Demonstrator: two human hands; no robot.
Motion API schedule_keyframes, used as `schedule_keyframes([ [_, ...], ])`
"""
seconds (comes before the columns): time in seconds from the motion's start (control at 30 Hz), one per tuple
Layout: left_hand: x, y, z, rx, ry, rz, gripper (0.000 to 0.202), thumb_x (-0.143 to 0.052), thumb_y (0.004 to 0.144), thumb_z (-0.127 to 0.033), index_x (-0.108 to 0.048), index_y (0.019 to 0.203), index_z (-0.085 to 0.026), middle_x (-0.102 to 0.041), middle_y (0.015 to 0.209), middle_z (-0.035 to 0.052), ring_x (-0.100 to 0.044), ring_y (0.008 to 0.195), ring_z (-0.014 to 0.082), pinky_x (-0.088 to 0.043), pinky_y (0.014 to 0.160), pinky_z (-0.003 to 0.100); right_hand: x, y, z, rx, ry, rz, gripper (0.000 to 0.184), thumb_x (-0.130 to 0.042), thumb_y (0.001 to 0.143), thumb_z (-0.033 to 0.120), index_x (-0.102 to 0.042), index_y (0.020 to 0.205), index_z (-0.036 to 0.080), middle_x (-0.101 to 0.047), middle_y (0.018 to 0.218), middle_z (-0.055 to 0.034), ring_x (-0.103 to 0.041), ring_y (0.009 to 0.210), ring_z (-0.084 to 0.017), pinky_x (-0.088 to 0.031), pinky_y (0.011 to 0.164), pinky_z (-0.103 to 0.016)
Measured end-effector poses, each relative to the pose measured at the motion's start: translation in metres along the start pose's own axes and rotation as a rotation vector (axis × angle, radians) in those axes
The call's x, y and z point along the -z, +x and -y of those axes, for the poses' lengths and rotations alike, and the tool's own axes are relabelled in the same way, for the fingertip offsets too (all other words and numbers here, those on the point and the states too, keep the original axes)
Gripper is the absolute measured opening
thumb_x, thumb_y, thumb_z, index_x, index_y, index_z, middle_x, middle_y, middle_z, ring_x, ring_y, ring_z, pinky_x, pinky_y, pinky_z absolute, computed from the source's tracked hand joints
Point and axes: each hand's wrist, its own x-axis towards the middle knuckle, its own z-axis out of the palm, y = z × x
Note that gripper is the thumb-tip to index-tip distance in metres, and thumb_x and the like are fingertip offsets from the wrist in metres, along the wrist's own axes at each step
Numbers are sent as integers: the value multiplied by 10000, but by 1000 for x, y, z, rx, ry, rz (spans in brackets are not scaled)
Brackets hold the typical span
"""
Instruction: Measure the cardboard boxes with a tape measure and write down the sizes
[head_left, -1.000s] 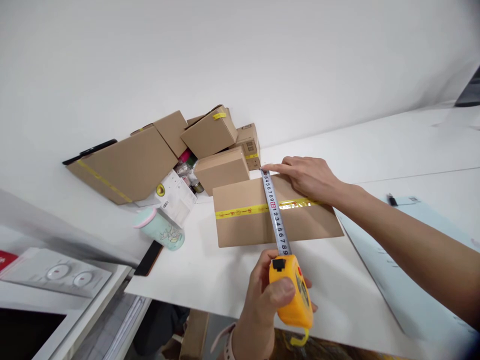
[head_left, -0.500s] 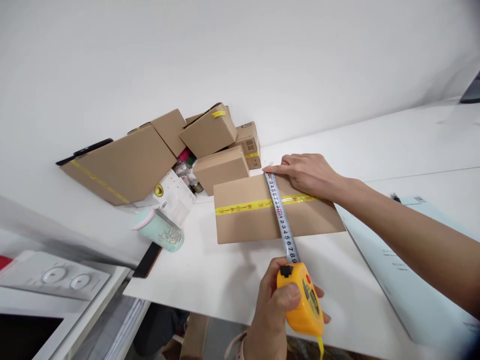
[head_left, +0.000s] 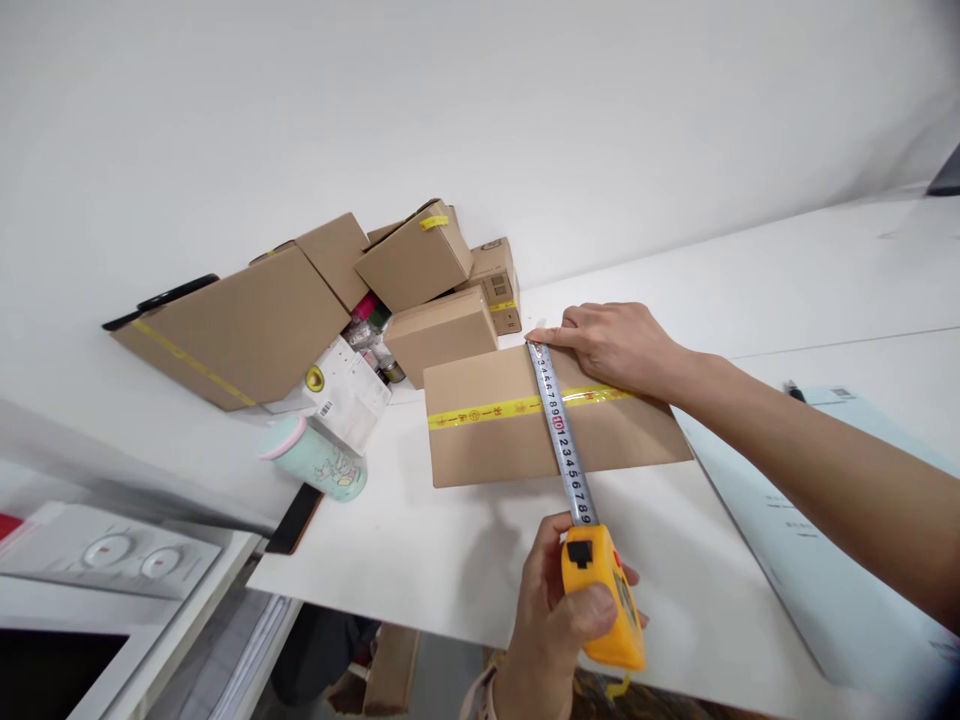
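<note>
My left hand (head_left: 551, 620) is closed around the yellow case of a tape measure (head_left: 604, 600), near the table's front edge. Its metal blade (head_left: 561, 440) is pulled out across the top of a cardboard box (head_left: 487, 450) sealed with yellow printed tape. At the box's far edge, my right hand (head_left: 611, 345) presses the blade's end with an outstretched index finger. The other right fingers are curled and rest on the box top. The blade runs past the box's near edge to the case.
Several cardboard boxes (head_left: 247, 320) are piled against the wall at the left. A mint tumbler (head_left: 319, 460) stands before them, beside a white package (head_left: 349, 395). A pale blue folder (head_left: 817, 520) lies at right, with a pen (head_left: 793, 392) at its far end.
The tape measure's case has turned slightly in my left hand, with its black button now facing me more. My right hand stays at the box's far edge. The view has shifted slightly.
</note>
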Motion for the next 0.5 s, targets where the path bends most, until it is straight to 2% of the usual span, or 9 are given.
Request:
schedule_keyframes([
  [0.27, -2, 1, 2, 1, 25, -11, 603, -859, 625, -491, -607, 1092, -205, -630, 915, 52, -638, 860, 221, -568, 696, 332, 0, -1, 1, 2, 5, -12, 520, -384, 944, 128, -656, 1314, 371, -687, 934, -70, -553, 735, -205, -190, 553, -310],
  [0.4, -3, -14, -4, 36, 24, -33, 654, -888, 592, -501, -610, 1120, -233, -659, 932, 51, -657, 828, 217, -554, 714, 326, 3, -5, 4, -16, 43, -15, 523, -372, 961, 127, -607, 1375, 344, -695, 908, -70, -569, 767, -217, -246, 582, -316],
  [0.5, 5, -37, -15, 89, 1, -25, 599, -856, 653, -538, -617, 1124, -255, -695, 918, 58, -675, 706, 198, -549, 693, 330, 12, -16, 15, -51, 41, -67, 452, -342, 1040, 309, -545, 1442, 269, -709, 878, -83, -580, 821, -249, -320, 644, -339],
])
